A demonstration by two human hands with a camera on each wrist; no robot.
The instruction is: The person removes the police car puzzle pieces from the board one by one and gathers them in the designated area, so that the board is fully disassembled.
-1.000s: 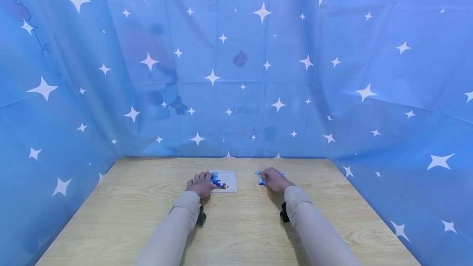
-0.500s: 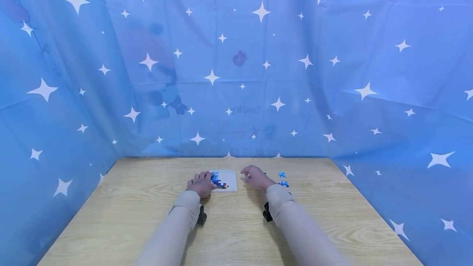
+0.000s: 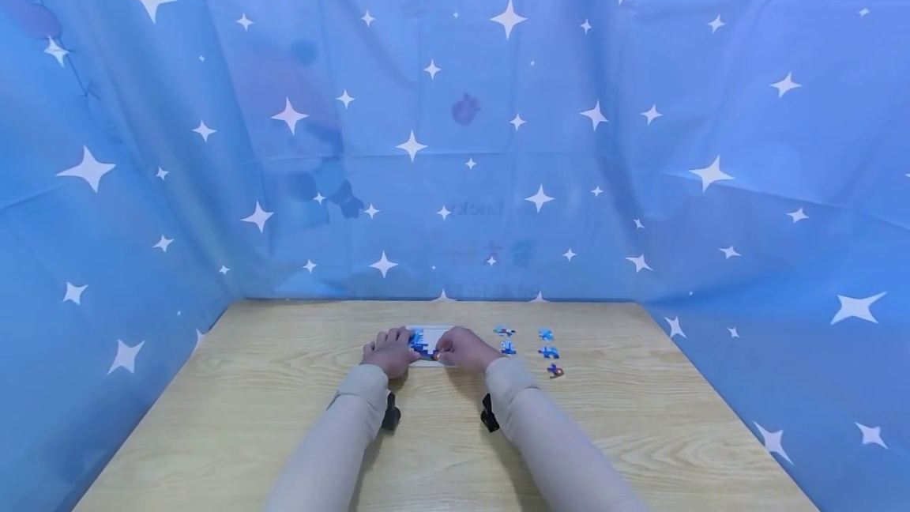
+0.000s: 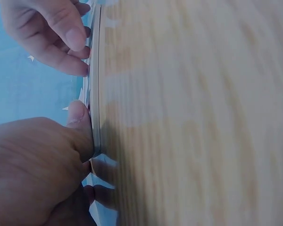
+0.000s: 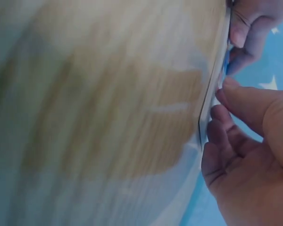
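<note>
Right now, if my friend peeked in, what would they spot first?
Probably the big blue curtain with white stars, rising behind the table and along its sides. Next, two hands meeting at a small puzzle board: the left hand at its left side, the right hand at its right. Then the bright loose pieces on the table, to the right of the board.

L hand (image 4: pixel 35 165) lower lt, thumb at tray (image 4: pixel 96 84) edge; R hand (image 4: pixel 49 35) above, fingertips by same edge. Wood table (image 4: pixel 193 113) fills rt; starry blue cloth (image 4: pixel 33 94) at lt.
</note>
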